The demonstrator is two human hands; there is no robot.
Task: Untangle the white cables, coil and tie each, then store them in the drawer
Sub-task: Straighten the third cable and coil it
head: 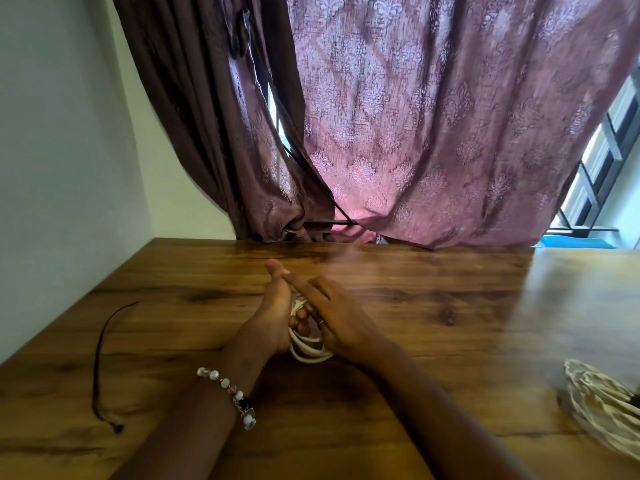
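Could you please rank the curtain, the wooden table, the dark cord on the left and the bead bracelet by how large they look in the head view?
Curtain and wooden table: both large, too close to rank, and the table runs out of frame.
Dark cord.
Bead bracelet, smallest.

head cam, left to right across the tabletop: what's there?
Dark cord → beaded bracelet on the left wrist → left hand → white cable coil between the hands → right hand → pale bundle at right edge.
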